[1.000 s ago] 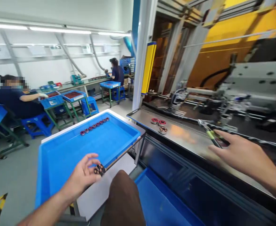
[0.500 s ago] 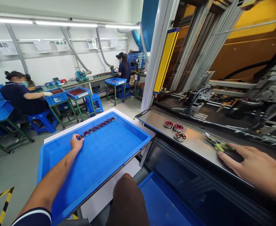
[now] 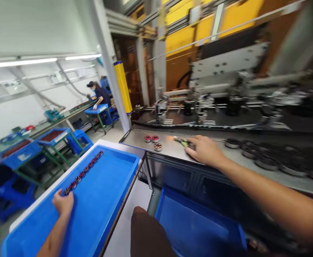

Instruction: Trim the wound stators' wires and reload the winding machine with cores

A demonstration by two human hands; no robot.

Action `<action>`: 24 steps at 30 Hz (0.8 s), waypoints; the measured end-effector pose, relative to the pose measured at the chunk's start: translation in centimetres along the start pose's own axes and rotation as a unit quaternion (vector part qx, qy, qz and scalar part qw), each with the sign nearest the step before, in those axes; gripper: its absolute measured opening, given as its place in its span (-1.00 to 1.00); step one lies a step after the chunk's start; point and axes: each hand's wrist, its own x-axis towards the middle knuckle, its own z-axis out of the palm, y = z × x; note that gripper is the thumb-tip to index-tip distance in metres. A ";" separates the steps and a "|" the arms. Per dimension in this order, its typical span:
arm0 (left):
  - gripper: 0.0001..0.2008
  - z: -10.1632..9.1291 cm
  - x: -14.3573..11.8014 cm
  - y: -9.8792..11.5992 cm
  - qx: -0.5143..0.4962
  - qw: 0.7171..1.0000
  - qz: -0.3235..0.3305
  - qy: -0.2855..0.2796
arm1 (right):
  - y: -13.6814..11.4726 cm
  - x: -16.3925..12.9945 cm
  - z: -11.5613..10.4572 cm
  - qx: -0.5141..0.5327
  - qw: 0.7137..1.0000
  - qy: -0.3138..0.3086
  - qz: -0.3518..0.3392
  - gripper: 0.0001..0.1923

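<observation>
Head view, blue tray (image 3: 113, 200), row of rotors (image 3: 84, 172)

White-walled workshop (image 3: 17, 110), ceiling strip lights (image 3: 20, 63), grey floor (image 3: 111, 134), blue stools (image 3: 80, 137), green-legged stands (image 3: 65, 151).

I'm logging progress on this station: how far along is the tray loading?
Done: a row of small round parts lines the far wall of the blue tray. In hand: the left hand sits at the row's near end; the right hand rests on a green-handled tool. Left: three parts on the metal shelf; most of the tray is bare.
</observation>
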 end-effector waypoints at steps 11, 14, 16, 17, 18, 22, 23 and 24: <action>-0.76 3.3 -7.4 20.8 -0.193 0.884 0.347 -0.245 | -0.7 0.5 -1.9 0.030 0.999 0.032 0.016 -0.68; -0.78 5.9 -11.9 27.0 -0.224 0.831 0.361 -0.359 | -0.6 0.2 -1.8 0.004 1.000 0.027 -0.002 -0.67; -0.71 7.6 -14.3 29.9 -0.232 0.815 0.347 -0.401 | -0.5 0.2 -1.8 0.001 1.000 0.026 -0.009 -0.68; -0.69 8.4 -15.3 30.9 -0.232 0.815 0.334 -0.413 | -0.4 0.2 -1.7 0.003 1.000 0.026 -0.011 -0.68; -0.68 9.1 -16.1 31.7 -0.231 0.816 0.321 -0.421 | -0.4 0.2 -1.6 0.007 1.000 0.026 -0.012 -0.68; -0.65 10.6 -17.8 33.0 -0.231 0.826 0.283 -0.428 | -0.2 0.3 -1.5 0.036 0.999 0.025 -0.019 -0.69; -0.65 10.6 -18.0 33.1 -0.234 0.829 0.278 -0.426 | -0.2 0.2 -1.5 0.046 0.998 0.023 -0.024 -0.68; -0.64 10.5 -18.2 33.1 -0.236 0.832 0.274 -0.422 | -0.2 0.2 -1.5 0.058 0.998 0.022 -0.030 -0.68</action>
